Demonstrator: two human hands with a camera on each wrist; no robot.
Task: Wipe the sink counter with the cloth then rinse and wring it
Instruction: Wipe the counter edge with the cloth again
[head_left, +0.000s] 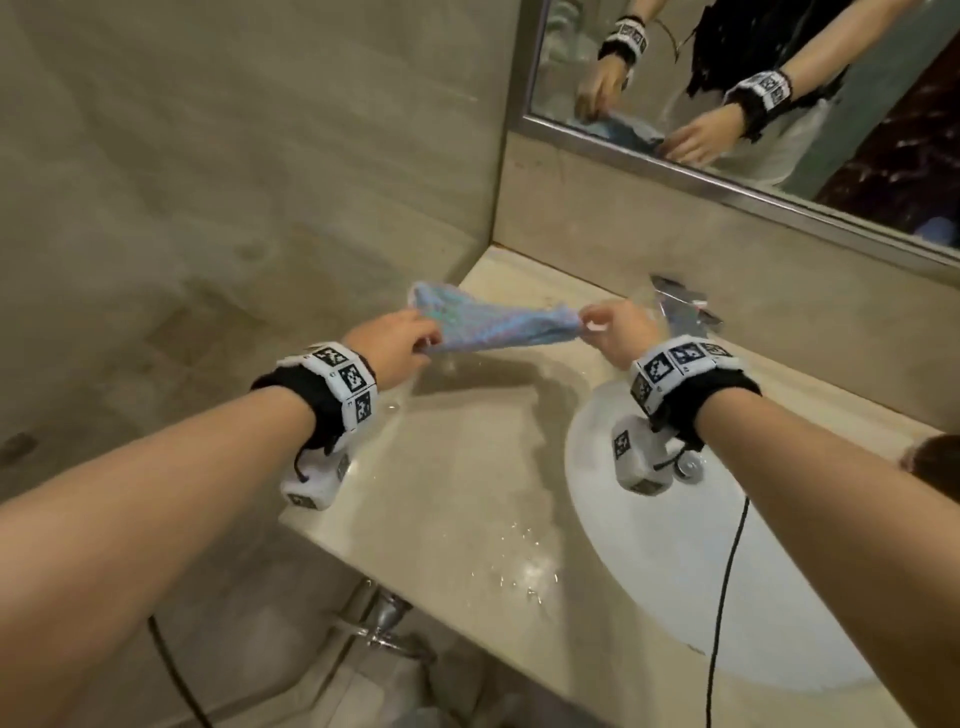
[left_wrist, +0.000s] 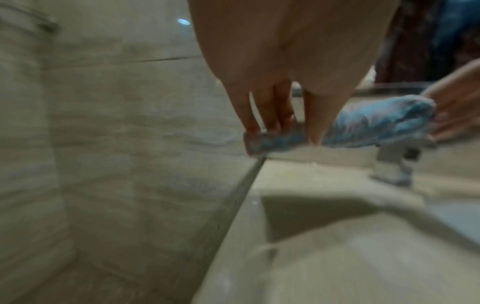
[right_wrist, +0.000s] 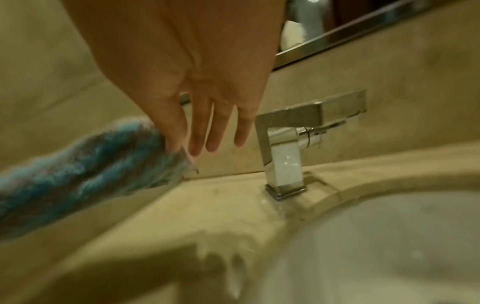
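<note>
Cloth (head_left: 493, 325): blue, bunched into a loose roll and held in the air over the back-left corner of the counter (head_left: 467, 493), clear of the stone. Nearest the camera the counter's front edge carries scattered water drops, and the white basin (head_left: 675, 597) sinks into it on the right. Farther in, the left hand (head_left: 392, 348) pinches the cloth's left end between thumb and fingers, and the right hand (head_left: 615, 332) pinches the right end with thumb and forefinger, its other three fingers (right_wrist: 223, 131) hanging straight and free. Beyond the right hand stands the square chrome tap (right_wrist: 285, 148), and behind that the backsplash and mirror (head_left: 779, 104). The cloth's long axis runs left to right between the two hands, roughly parallel to the back wall, its right end pointing toward the tap; its middle sags a little and the left part fans wider than the narrow right tip. I judge the step in hand to be spreading or re-folding the cloth before laying it down to wipe, though a wring is also possible; the blurred wrist views do not settle it. To do it well, take a fuller hold with the right hand, since a two-finger pinch on wet fabric may slip, keep the cloth low over the stone, and fold it into a flat pad before pressing down in the far corner and drawing strokes toward the basin.
</note>
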